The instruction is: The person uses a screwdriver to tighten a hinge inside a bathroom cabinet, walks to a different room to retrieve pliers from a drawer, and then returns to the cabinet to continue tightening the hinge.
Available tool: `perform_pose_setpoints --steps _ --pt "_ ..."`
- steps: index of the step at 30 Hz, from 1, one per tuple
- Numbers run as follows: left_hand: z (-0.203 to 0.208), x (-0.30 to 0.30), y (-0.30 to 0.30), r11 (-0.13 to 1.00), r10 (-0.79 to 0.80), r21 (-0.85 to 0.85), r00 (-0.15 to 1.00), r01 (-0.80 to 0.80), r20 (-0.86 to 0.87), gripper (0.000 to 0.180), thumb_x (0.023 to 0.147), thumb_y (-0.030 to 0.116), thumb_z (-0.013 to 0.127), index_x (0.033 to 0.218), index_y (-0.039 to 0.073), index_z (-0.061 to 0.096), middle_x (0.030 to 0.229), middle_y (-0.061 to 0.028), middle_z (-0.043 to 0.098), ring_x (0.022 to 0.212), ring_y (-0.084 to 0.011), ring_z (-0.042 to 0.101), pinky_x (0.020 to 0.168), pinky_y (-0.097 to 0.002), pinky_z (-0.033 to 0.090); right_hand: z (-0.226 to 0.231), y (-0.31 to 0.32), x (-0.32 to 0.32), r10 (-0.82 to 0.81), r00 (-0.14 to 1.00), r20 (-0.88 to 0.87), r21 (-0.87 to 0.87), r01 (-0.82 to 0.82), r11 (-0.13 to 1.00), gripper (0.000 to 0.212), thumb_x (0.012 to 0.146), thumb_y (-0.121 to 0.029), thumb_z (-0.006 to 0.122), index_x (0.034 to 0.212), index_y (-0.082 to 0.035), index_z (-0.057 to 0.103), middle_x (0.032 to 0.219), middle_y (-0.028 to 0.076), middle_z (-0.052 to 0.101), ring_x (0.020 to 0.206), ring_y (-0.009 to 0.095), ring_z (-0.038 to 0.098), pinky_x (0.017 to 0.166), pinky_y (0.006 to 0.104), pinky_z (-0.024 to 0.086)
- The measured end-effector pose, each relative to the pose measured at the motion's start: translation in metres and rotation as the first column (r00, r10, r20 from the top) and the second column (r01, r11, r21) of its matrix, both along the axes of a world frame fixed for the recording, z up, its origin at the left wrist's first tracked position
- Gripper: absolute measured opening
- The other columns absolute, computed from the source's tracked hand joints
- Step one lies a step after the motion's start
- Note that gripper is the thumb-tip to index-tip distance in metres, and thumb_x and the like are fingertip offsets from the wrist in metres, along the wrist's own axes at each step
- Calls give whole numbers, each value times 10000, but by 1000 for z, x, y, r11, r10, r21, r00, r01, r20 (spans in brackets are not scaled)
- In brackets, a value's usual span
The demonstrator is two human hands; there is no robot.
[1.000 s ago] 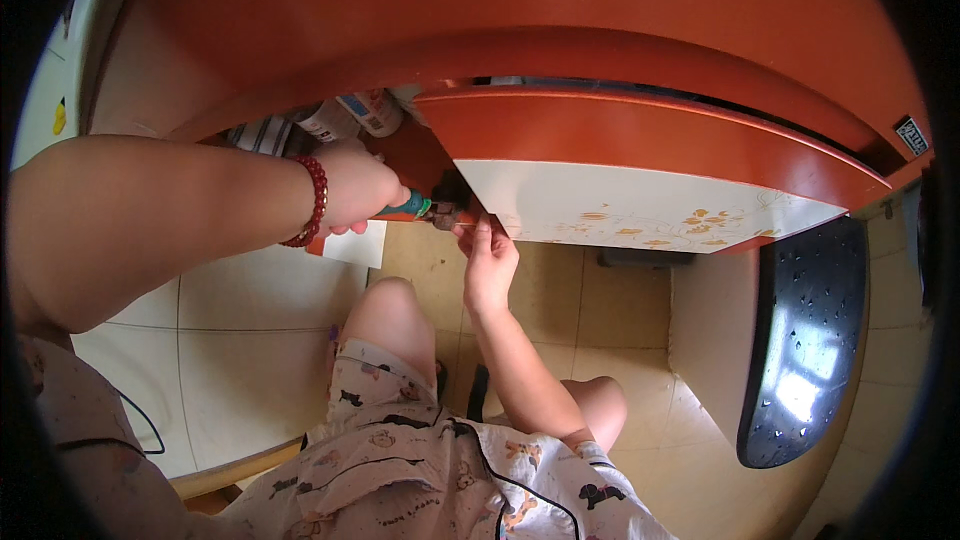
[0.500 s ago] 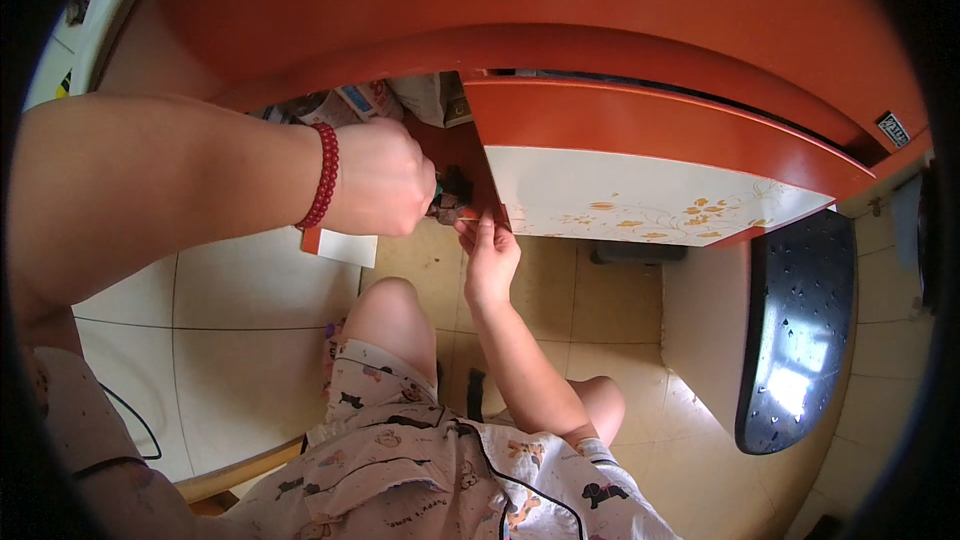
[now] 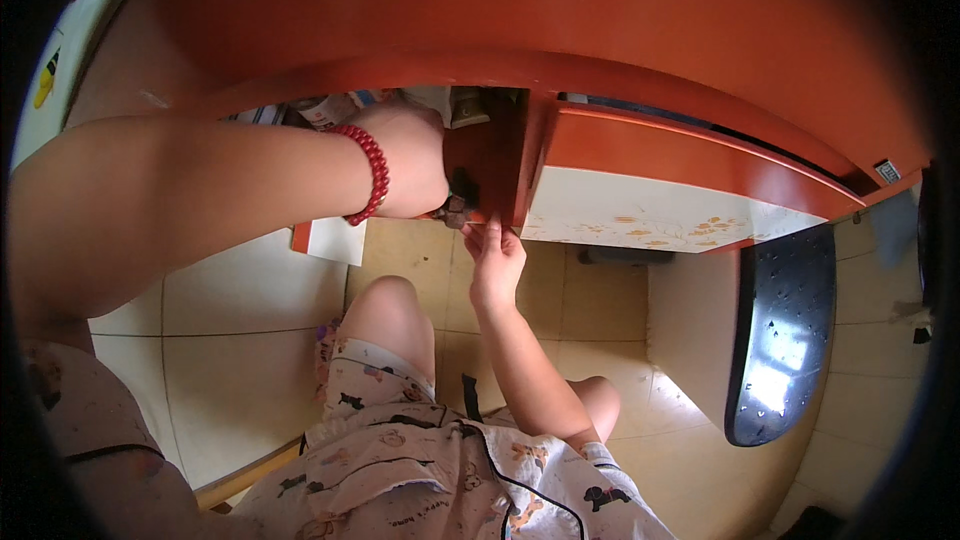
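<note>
My left hand [image 3: 408,155] reaches over the open red cabinet [image 3: 490,155], a red bead bracelet [image 3: 376,175] at its wrist. Its back faces up and its fingers curl down, closed; what they grip is mostly hidden. Right beside those fingers is a dark brown, lumpy thing [image 3: 455,212], too dark to name. At the cabinet's front edge my right hand [image 3: 497,265] is closed in a pinch, thumb and fingertips against the near side of that lumpy thing. Whatever is between the fingertips is too small to make out.
Packages [image 3: 325,112] and a small container [image 3: 468,108] stand inside the cabinet behind my left hand. A white panel with gold flowers [image 3: 640,205] fronts the cabinet to the right. Farther right is a wet black slab [image 3: 785,340]. My knees are below, above the tiled floor [image 3: 600,300].
My left hand has moved right and farther over the cabinet, covering more of the packages. More of the cabinet's inner right side shows. My right hand keeps its pinch, almost in place.
</note>
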State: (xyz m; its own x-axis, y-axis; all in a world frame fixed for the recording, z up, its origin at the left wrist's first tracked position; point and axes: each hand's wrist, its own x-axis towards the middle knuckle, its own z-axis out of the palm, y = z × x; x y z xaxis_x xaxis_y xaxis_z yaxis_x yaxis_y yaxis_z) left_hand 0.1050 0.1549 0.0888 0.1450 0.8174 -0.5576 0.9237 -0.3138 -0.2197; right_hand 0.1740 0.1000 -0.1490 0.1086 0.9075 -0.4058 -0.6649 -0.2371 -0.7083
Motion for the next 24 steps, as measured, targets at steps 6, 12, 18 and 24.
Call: perform_pose_setpoints --steps 6,12,18,24 --pt "-5 -7 10 999 -33 0 999 33 -17 160 640 75 486 637 -40 598 694 -196 571 635 -273 550 571 -386 447 2 1 4 84 994 71 -7 -83 996 280 891 -269 451 882 3 512 831 81 588 777 165 593 700 283 469" --pt "2 -15 6 997 40 -76 983 -27 178 66 583 32 533 583 -22 571 661 -156 575 596 -287 563 540 -357 461 4 2 8 110 983 148 -32 -106 994 290 893 -294 440 890 -15 522 848 68 597 796 160 600 679 280 460" --pt "0 -32 -15 906 -303 367 930 213 209 123 628 103 600 694 0 602 717 -168 587 721 -313 586 636 -380 483 4 2 8 136 975 178 -39 -131 991 304 889 -310 445 893 -17 524 854 69 602 805 161 600 682 284 459" --pt "-2 -39 -3 873 -422 417 820 253 387 254 677 159 614 872 1 577 810 -175 585 780 -298 574 685 -380 466 5 2 12 166 968 187 -13 -166 986 325 884 -326 452 877 -10 530 858 73 608 805 157 600 687 287 459"
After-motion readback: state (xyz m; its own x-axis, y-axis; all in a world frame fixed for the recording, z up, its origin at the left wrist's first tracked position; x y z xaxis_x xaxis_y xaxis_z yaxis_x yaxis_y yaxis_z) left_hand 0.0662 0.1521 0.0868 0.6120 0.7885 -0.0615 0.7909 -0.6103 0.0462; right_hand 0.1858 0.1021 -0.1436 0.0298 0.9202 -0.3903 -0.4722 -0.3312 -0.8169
